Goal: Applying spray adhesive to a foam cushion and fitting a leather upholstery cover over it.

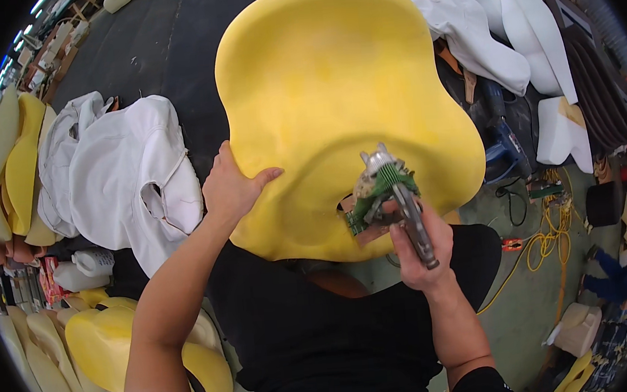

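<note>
A large yellow foam seat cushion (335, 98) lies on a black worktable (161, 38) in front of me. My left hand (233, 187) presses flat on the cushion's left edge, fingers spread over the foam. My right hand (421, 250) grips a metal spray gun (390, 190) with a green body. The gun's nozzle points up over the cushion's near part.
White fabric covers (131, 173) lie on the table to the left, more white covers (485, 39) and foam pieces (559, 129) to the right. Yellow foam cushions (104, 345) are stacked at lower left. A yellow hose (545, 240) coils on the green floor at right.
</note>
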